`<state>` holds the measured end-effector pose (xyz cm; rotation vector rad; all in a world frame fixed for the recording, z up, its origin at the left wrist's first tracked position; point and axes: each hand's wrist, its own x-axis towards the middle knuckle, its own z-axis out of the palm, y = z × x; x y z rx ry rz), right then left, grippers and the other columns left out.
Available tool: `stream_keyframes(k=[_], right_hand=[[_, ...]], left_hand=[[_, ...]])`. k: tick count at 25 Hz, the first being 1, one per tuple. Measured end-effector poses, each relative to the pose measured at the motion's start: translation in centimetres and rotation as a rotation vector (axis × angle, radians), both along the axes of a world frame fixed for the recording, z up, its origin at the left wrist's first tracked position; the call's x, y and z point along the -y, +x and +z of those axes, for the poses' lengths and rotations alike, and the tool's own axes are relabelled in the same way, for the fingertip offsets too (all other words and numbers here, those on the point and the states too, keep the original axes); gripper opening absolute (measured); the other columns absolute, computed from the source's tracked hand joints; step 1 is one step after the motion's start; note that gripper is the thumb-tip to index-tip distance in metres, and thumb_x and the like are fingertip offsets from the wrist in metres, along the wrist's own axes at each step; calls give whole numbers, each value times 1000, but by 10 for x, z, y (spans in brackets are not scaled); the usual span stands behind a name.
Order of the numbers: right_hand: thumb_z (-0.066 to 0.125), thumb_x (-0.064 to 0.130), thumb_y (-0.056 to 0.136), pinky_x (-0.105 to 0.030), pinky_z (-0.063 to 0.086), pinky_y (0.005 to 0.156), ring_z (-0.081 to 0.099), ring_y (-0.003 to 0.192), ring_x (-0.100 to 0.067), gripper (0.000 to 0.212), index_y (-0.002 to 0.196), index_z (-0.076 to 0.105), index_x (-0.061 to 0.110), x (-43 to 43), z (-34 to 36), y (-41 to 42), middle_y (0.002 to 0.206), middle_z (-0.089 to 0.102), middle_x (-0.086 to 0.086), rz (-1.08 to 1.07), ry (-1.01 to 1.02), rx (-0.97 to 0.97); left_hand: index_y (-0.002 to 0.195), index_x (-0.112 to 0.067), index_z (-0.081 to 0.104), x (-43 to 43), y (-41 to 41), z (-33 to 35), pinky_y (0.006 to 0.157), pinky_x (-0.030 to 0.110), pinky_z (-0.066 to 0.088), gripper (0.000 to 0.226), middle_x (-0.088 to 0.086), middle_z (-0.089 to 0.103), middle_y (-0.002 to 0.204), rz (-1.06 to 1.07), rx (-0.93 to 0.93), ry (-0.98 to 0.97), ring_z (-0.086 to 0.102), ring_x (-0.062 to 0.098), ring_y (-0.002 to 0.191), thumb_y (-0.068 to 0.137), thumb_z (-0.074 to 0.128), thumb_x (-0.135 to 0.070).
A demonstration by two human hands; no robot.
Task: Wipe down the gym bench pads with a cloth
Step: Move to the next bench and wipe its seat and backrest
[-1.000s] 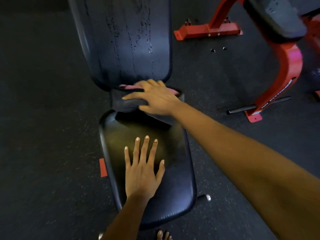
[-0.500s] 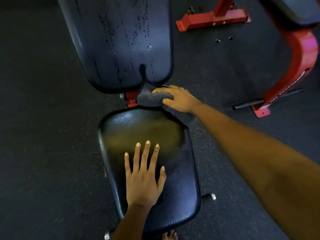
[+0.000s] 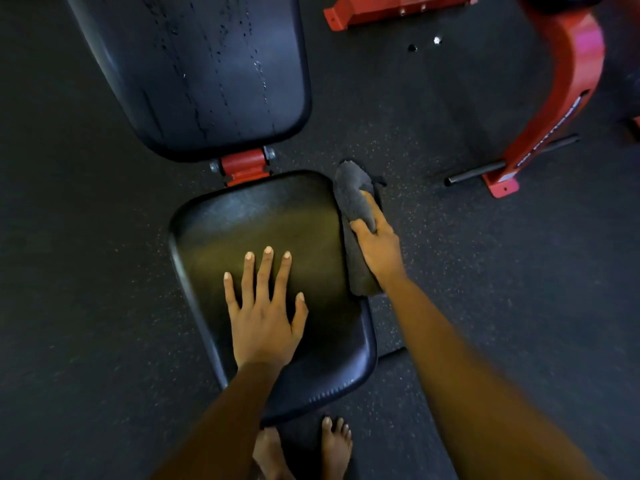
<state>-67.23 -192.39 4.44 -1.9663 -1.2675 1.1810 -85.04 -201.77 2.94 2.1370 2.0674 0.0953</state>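
The black seat pad [image 3: 249, 220] of the gym bench lies below me. Its black back pad [image 3: 207, 71] rises behind it, streaked with wet drips. My left hand [image 3: 265, 313] rests flat on the seat pad with fingers spread. My right hand [image 3: 377, 244] grips a grey cloth [image 3: 353, 199] and holds it against the seat pad's right side edge. Part of the cloth hangs down below my hand along the edge.
A red hinge bracket [image 3: 244, 166] joins the two pads. A red machine frame [image 3: 568, 84] with a black bar [image 3: 485, 171] stands at the right, another red base [image 3: 391, 8] at the top. Dark rubber floor [image 3: 86, 271] surrounds the bench. Bare feet [image 3: 301, 448] stand at the seat's near end.
My right hand has carried the cloth from the gap under the back pad, round the seat's far right corner, down onto its right side edge. My left hand has stayed flat on the seat.
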Motion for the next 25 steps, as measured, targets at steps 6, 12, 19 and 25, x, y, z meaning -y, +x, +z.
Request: stream_keyframes(k=[6,12,19,25], right_hand=[[38,31,95,-37,32,104,42,124,-21,52,145,28,22,103,-11,13,137,44,-4,-197,-245,-10],[41,22,96,-40,32,106,38,131,-24,48,140,35,38,180,7,-39,144,42,0,-700,-135,-61],[41,35,94,-40,31,106,41,130,-26,53,140,20,51,212,-7,-169,146,41,1,-1373,-131,-80],[41,33,96,-32,35,96,43,127,-26,54,143,18,44,208,-1,-265,146,39,-2,-1585,-78,-176]], left_hand=[[144,-22,29,1,1,-1,114,55,7,60,8,32,150,9,21,-8,20,29,142,88,28,-45],[144,-19,29,1,0,4,114,54,4,61,7,26,153,-18,109,-18,15,30,143,89,30,-45],[144,-18,30,5,-73,18,114,50,1,56,8,23,154,-477,238,-118,11,29,145,92,35,-37],[149,-26,7,-8,-126,0,114,45,-8,68,3,1,158,-809,87,-159,-9,22,144,88,14,-55]])
